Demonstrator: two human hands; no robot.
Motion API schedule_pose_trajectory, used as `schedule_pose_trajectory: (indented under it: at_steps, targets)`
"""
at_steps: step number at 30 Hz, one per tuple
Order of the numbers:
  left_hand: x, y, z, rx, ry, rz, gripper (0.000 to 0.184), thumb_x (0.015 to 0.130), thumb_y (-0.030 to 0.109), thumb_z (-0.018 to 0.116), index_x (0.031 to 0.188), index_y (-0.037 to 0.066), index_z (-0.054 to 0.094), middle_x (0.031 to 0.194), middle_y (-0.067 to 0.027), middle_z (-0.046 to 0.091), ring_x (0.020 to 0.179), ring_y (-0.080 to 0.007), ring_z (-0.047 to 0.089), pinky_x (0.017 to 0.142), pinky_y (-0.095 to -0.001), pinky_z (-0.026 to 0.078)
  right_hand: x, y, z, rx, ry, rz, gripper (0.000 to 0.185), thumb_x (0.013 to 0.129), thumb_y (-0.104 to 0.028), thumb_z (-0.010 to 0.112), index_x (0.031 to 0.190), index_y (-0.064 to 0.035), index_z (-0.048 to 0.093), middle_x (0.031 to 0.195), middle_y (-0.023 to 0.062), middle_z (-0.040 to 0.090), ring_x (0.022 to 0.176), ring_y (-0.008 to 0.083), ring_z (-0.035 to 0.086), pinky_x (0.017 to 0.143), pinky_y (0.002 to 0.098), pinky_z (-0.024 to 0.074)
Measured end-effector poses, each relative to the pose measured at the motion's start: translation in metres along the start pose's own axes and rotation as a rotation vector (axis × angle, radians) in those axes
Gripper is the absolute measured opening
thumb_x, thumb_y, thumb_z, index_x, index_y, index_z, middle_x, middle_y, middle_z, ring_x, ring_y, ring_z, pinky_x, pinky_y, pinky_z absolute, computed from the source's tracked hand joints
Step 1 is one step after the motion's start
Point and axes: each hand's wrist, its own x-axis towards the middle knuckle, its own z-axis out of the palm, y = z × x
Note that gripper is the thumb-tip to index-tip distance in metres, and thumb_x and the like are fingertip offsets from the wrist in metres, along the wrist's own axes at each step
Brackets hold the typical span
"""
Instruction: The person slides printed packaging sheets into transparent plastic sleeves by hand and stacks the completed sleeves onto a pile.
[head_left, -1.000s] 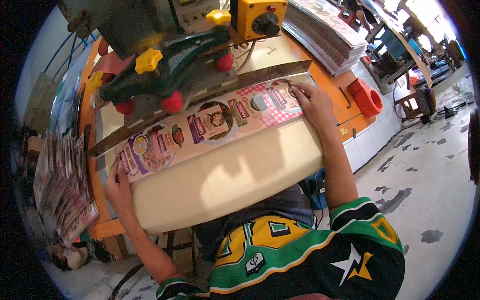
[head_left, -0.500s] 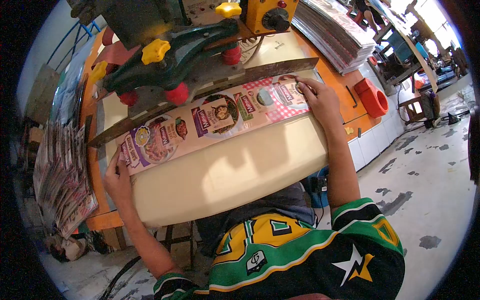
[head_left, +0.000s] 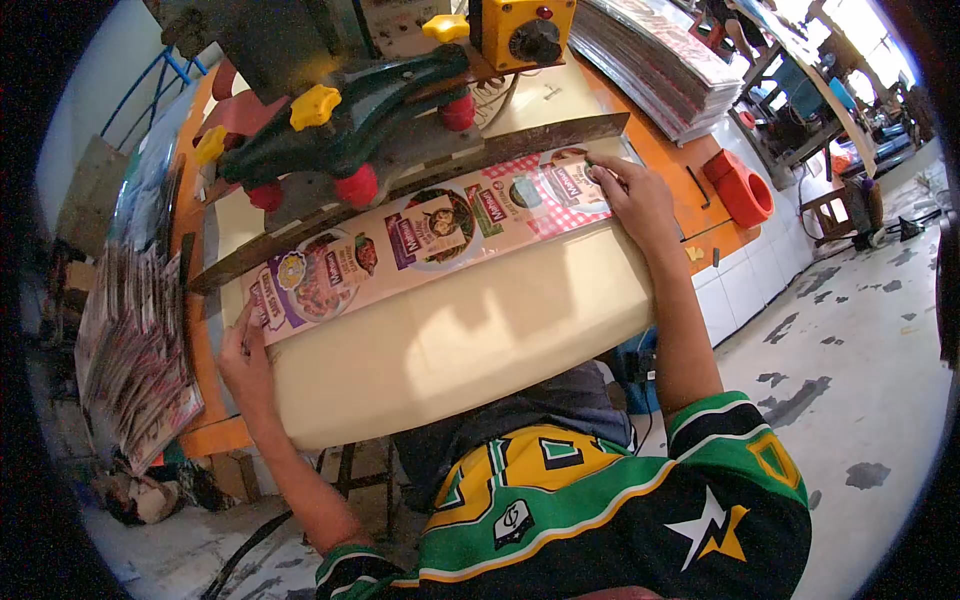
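A long printed strip (head_left: 380,270) with food pictures and the word "Mahsuri" lies flat on a cream-coloured padded board (head_left: 540,310). Its far edge runs along a straight metal bar (head_left: 575,136). My left hand (head_left: 247,372) grips the strip's left end, the fingers closed at the corner. At the opposite end, my right hand (head_left: 640,203) pinches the strip near its upper right corner, thumb and fingers together. Just beyond the bar stands a machine with a dark green arm (head_left: 385,115), yellow knobs (head_left: 315,107) and red feet (head_left: 356,186).
Stacks of printed sheets rise at the back right (head_left: 665,70) and at the left (head_left: 135,360). A red ring-shaped part (head_left: 740,188) and a hex key (head_left: 697,186) lie on the orange table (head_left: 710,245). An orange control box (head_left: 530,35) sits at the top.
My left hand has slid slightly down along the strip's left end. The right hand keeps its pinch. The whole view has shifted a little.
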Motion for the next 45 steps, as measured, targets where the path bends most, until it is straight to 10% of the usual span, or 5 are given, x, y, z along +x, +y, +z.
schedule_pose_trajectory:
  at_steps: [5, 24, 45]
  targets:
    - [-0.024, 0.013, -0.011, 0.002, -0.085, 0.004, 0.038, 0.096, 0.03, 0.06, 0.129, 0.011, 0.064, 0.084, -0.0066, 0.044, 0.075, -0.0191, 0.044, 0.072, -0.0318, 0.042, -0.019, -0.01, -0.013, 0.056, -0.048, 0.009, 0.03, 0.094, -0.036, 0.058, 0.115, -0.0195, 0.071, 0.094, 0.0173, 0.071, 0.086, 0.0335, 0.068, 0.08, 0.0416, 0.0514]
    - [-0.031, 0.025, -0.009, -0.03, -0.074, -0.12, 0.041, 0.088, 0.016, 0.069, 0.128, 0.01, 0.065, 0.086, -0.0044, 0.041, 0.076, -0.0156, 0.043, 0.07, -0.0285, 0.041, -0.034, -0.023, -0.006, -0.023, 0.087, -0.007, 0.029, 0.097, -0.031, 0.054, 0.121, -0.0201, 0.068, 0.098, 0.0116, 0.07, 0.087, 0.0278, 0.067, 0.077, 0.038, 0.0502]
    - [-0.03, 0.031, -0.014, 0.016, -0.08, -0.092, 0.045, 0.089, 0.031, 0.069, 0.13, 0.012, 0.064, 0.084, -0.0041, 0.039, 0.078, -0.0182, 0.043, 0.075, -0.0296, 0.041, -0.033, -0.027, -0.006, -0.01, 0.082, 0.021, 0.029, 0.097, -0.029, 0.055, 0.12, -0.0184, 0.069, 0.103, 0.0136, 0.07, 0.089, 0.0281, 0.068, 0.079, 0.0376, 0.0507]
